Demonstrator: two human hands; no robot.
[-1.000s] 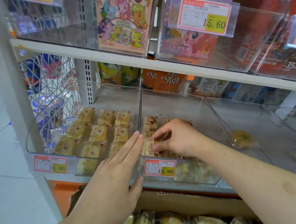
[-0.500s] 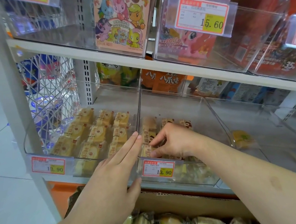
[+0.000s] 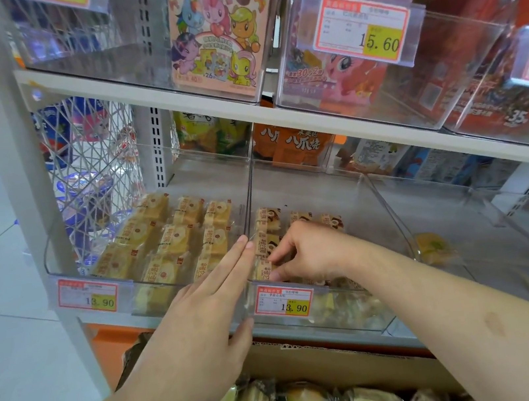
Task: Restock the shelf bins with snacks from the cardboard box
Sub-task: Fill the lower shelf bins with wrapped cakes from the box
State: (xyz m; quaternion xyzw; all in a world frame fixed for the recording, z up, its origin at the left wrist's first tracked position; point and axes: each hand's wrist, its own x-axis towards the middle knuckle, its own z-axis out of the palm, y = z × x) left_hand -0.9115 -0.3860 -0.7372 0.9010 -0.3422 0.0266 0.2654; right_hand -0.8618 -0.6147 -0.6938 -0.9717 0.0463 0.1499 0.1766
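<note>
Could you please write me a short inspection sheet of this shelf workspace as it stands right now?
Surface: white shelf carrying clear bins; grey tiled floor at left.
Job's things: left bin holds rows of yellow wrapped cakes; middle bin holds a few brown-labelled cakes; cardboard box below holds wrapped snacks.
Clutter: one loose yellow snack in the right bin.
Grippers: left hand flat, fingers straight at the bin divider; right hand pinches a cake in the middle bin.
Cables: nothing seen.
Surroundings: upper bins with cartoon biscuit boxes; price tags 13.90 and 15.60.
</note>
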